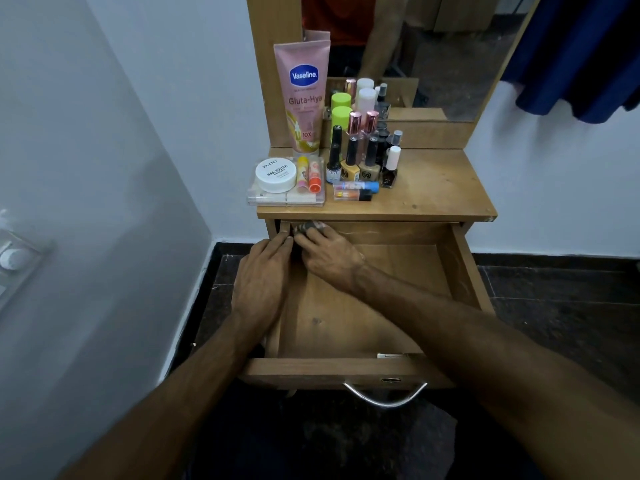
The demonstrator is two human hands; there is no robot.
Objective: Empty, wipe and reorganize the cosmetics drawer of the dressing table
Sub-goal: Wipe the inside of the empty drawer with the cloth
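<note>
Item: drawer (349, 306), wooden, pulled fully out at frame centre, its floor bare where visible; metal handle (385, 396) seen at lower centre. Contents: cosmetics were recorded on the tabletop (436, 188) above, among them a pink lotion tube (303, 95) leaned upright at upper centre, a white nail-polish-remover jar (276, 174) on a clear case (286, 197), and a tight cluster of nail polish bottles (363, 157) just beside it. Hands: the right hand (329, 254) was pressed into the drawer's upper-left back corner over a small dark wad, apparently a cloth (306, 227); whether it was gripped or merely pushed under fairly straight fingers could not be told. The left hand (263, 282) was laid on the drawer's left wall, fingers extended and touching the right fingertips, nothing seen held. Stage judged: wiping under way, reorganising not begun. Risks noted: the corner was tucked under the tabletop's overhang, so dust could be missed there; a knuckle or forearm lifted carelessly could knock the overhang and topple the closely packed bottles; weight leaned on the extended drawer could strain or tip it off its runners.
</note>
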